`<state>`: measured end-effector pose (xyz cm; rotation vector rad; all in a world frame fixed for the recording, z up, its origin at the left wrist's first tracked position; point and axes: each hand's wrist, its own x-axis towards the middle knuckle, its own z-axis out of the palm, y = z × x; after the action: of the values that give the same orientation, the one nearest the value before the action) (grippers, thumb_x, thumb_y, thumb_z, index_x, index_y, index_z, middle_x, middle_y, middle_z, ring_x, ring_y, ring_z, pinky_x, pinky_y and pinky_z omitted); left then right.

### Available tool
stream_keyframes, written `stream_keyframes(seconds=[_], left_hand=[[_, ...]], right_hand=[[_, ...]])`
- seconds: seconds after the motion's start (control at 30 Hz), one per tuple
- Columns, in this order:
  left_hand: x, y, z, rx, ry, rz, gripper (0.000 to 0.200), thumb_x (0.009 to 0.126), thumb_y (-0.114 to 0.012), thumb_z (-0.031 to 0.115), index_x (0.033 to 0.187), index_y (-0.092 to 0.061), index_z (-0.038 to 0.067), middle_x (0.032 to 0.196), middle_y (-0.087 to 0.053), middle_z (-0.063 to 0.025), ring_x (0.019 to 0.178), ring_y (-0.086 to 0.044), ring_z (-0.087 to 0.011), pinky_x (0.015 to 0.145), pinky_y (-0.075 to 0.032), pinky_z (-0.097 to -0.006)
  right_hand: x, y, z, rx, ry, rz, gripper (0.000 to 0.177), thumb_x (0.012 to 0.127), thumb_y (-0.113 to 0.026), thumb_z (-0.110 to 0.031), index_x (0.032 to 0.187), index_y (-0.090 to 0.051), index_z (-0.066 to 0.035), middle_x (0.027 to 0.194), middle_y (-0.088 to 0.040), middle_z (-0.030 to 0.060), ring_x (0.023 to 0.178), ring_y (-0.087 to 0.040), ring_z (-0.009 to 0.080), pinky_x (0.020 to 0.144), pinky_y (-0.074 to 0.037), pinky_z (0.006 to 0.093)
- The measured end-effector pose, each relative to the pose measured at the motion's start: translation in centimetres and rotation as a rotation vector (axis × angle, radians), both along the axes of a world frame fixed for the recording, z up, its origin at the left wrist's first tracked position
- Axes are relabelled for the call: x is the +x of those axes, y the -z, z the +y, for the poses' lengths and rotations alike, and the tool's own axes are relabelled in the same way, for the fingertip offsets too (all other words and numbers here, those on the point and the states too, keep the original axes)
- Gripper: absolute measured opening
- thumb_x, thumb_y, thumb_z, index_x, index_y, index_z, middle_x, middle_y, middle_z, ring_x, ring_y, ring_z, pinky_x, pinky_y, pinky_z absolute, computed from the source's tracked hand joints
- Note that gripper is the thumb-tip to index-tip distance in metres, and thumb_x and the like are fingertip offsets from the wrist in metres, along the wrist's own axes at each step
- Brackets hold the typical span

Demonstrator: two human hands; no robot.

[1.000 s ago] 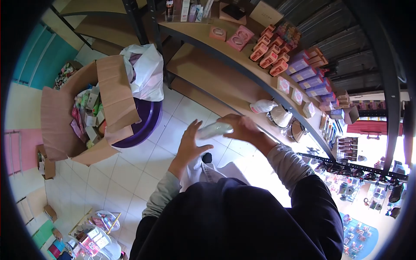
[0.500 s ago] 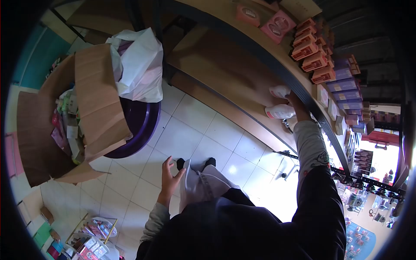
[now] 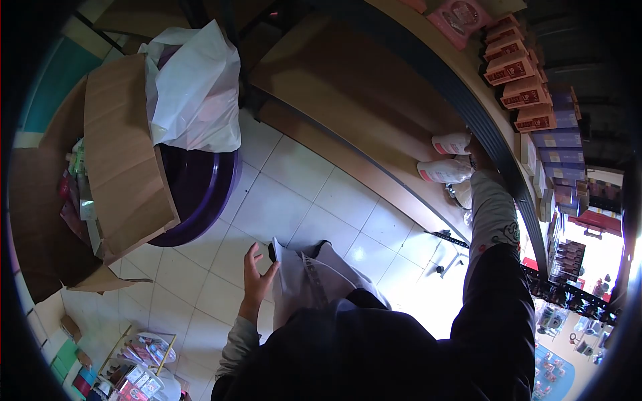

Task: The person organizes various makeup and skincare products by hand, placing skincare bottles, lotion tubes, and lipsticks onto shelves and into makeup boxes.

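Above the tiled floor, my left hand [image 3: 256, 277] is held with its fingers and thumb apart, nothing in it. My right arm reaches onto the lower shelf [image 3: 354, 87], under the dark edge of the shelf above. Most of my right hand [image 3: 479, 160] is hidden there, so its grip does not show. Right beside it are a white bottle with a pinkish label [image 3: 449, 144] and a second white bottle [image 3: 441, 171]. Some clear, shiny packs [image 3: 459, 194] sit close to my right wrist.
Orange boxes [image 3: 511, 67] and purple boxes [image 3: 558, 138] line the upper shelf. At left, a large open carton [image 3: 124, 154] holds mixed packages, beside a white plastic bag [image 3: 194, 93] on a purple tub [image 3: 217, 194]. A basket of goods [image 3: 150, 351] stands lower left.
My right hand has gone farther behind the shelf edge, and less of it shows. The view has shifted slightly. My left hand stays open in about the same place.
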<state>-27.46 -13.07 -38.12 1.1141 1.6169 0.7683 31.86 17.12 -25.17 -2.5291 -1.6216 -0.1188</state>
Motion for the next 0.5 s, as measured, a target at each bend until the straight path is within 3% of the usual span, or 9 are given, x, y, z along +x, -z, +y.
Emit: stream_keyframes(seconds=[0.27,0.5], left_hand=[[0.8,-1.3,0.9,0.014,0.002,-0.012,0.077,0.077,-0.077,0.017,0.138,-0.032,0.001,0.134,-0.039,-0.0202,0.115,-0.049,-0.0322,0.094,-0.044,-0.0408],[0.6,-4.5,1.3,0.094,0.043,0.026,0.077,0.077,-0.076,0.016,0.137,-0.032,0.000,0.132,-0.040,-0.0216,0.115,-0.049,-0.0326,0.094,-0.045,-0.0406]], right_hand=[[0.3,-0.2,-0.3,-0.019,0.011,-0.031,0.054,0.075,-0.066,-0.025,0.126,-0.052,-0.013,0.131,-0.050,0.0140,0.124,-0.044,0.0326,0.103,-0.032,0.0539],[-4.0,-0.9,-1.2,-0.071,-0.052,-0.140,0.052,0.077,-0.063,-0.023,0.126,-0.052,-0.012,0.134,-0.047,0.0140,0.127,-0.041,0.0327,0.104,-0.029,0.0574]])
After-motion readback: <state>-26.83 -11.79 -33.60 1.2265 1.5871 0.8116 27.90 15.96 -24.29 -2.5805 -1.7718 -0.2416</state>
